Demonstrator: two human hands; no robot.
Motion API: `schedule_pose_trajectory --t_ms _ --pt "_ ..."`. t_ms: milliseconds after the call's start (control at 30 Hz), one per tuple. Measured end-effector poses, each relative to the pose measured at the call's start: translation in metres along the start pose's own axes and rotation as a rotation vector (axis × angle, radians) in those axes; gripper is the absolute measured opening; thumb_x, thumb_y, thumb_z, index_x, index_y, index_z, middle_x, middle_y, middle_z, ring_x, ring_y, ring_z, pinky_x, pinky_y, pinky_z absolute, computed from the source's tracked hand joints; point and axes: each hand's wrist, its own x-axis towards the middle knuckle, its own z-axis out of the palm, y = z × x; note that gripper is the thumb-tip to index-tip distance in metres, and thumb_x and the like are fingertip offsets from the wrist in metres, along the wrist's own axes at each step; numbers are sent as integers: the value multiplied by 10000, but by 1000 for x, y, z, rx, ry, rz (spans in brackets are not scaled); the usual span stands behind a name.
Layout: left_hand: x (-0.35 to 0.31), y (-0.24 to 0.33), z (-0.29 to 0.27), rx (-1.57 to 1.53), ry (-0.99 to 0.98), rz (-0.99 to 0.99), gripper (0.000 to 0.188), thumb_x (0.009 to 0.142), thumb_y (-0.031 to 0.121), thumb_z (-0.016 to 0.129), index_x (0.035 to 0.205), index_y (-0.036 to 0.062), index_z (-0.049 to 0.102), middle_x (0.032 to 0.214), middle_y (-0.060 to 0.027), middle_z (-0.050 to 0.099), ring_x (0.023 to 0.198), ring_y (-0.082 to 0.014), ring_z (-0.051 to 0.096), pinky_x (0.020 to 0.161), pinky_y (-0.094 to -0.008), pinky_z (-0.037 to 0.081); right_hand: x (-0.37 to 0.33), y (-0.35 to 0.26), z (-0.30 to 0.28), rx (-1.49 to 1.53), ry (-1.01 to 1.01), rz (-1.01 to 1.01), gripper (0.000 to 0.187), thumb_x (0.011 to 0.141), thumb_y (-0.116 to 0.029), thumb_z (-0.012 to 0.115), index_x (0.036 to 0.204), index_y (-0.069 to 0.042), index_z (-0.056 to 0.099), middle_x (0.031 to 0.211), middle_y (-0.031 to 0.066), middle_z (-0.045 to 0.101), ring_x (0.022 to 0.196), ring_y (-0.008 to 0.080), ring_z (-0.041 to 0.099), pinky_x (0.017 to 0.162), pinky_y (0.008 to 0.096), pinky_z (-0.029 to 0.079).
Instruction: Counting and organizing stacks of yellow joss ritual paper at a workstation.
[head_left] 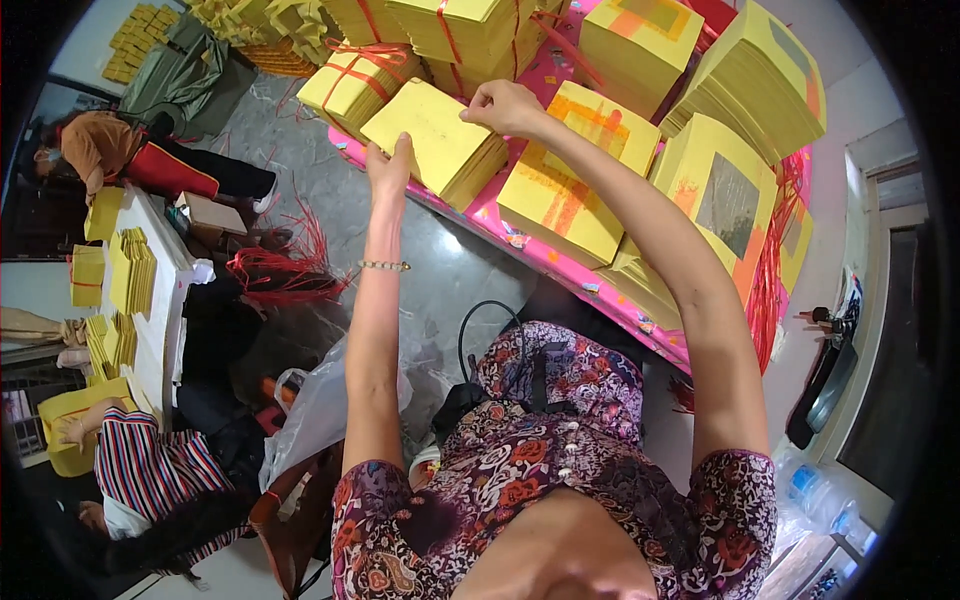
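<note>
A stack of yellow paper (430, 128) lies near the left end of the pink-covered table. My left hand (388, 168) holds its near left corner, with the thumb over the top edge and the other fingers mostly hidden. At the far right corner, the fingers of my right hand (505, 108) are pinched together against the paper's edge; whether they hold one sheet or several does not show. Just behind the left corner sits a yellow bundle (350, 85) tied with red ribbon.
More yellow paper stacks, one with an orange-marked top (575, 165), crowd the pink table cover (560, 262). Red ribbon strands (775, 260) hang at its right end. Leftward, two people work at a white table (160, 265). Red strands (290, 260) and a plastic bag (315, 420) lie lower.
</note>
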Motion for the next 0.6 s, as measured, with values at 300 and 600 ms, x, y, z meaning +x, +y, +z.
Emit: schedule_pose_trajectory --t_ms 300,600 --pt "5 -17 -3 131 43 73 340 829 136 645 1068 -59 504 1001 -141 621 880 -181 599 760 -312 482 2 9 6 -65 32 0 298 719 -358 706 753 -70 637 744 91 667 724 218 643 711 361 487" --pt "5 -19 -1 221 99 128 378 793 159 681 1048 -67 516 975 -178 641 844 -253 631 743 -349 499 -1 8 6 -118 10 0 276 723 -345 692 803 -86 644 837 103 677 847 261 641 758 388 488"
